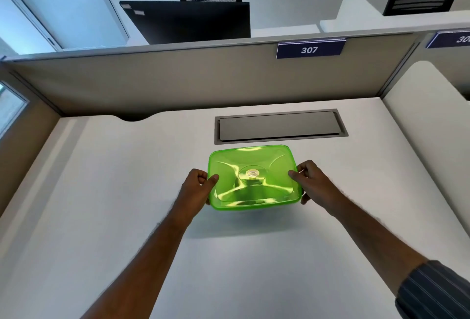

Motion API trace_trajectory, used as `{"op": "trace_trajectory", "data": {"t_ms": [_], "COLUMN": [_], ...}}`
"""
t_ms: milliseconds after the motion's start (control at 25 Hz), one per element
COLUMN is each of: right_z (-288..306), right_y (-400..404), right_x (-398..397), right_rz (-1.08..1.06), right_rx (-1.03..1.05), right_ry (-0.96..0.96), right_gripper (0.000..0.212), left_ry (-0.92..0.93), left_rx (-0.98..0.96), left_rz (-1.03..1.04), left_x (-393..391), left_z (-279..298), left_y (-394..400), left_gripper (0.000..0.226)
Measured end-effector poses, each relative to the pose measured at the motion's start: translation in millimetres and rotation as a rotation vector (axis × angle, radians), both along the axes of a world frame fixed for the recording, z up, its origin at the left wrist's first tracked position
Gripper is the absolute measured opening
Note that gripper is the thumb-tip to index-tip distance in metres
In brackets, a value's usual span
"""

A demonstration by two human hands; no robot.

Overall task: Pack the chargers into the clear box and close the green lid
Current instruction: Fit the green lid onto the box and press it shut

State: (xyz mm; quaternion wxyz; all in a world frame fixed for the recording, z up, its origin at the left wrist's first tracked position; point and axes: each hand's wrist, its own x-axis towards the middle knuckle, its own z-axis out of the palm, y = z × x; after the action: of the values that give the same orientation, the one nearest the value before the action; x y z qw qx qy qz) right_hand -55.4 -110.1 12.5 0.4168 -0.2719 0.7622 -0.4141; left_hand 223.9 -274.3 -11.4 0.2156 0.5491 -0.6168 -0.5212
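Observation:
A translucent green lid [254, 163] covers the box in the middle of the white desk [101, 191]. A round gold sticker sits at the lid's centre. My left hand [197, 186] grips the box's left edge, thumb pressed on the lid. My right hand [309, 181] grips the right edge the same way. The clear box body is hidden under the lid, and a shadow below suggests it is lifted slightly off the desk. No chargers are visible; I cannot tell what is inside.
A grey cable hatch [279, 126] is set into the desk just behind the box. Beige partition walls [178, 84] enclose the desk at back and sides, with a "307" sign [309, 50]. A black monitor back [188, 22] rises beyond.

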Motion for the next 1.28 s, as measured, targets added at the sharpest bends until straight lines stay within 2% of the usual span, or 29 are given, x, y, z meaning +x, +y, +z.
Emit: {"op": "trace_trajectory", "data": {"t_ms": [320, 520, 920, 1280], "right_z": [-3, -13, -19, -24], "right_y": [-52, -70, -86, -92], "right_x": [-17, -24, -31, -36], "right_rz": [0.004, 0.004, -0.057, -0.042], "right_rx": [0.023, 0.054, 0.040, 0.010], "right_ry": [0.014, -0.016, -0.024, 0.045], "right_gripper": [0.031, 0.034, 0.037, 0.035], "left_ry": [-0.038, -0.048, -0.074, -0.054], "left_rx": [0.025, 0.041, 0.083, 0.009], "left_rz": [0.016, 0.045, 0.064, 0.026], "left_x": [-26, -36, -57, -58], "left_z": [-6, -10, -15, -20], "left_y": [-56, -76, -95, -98], "left_gripper": [0.034, 0.030, 0.025, 0.035]}}
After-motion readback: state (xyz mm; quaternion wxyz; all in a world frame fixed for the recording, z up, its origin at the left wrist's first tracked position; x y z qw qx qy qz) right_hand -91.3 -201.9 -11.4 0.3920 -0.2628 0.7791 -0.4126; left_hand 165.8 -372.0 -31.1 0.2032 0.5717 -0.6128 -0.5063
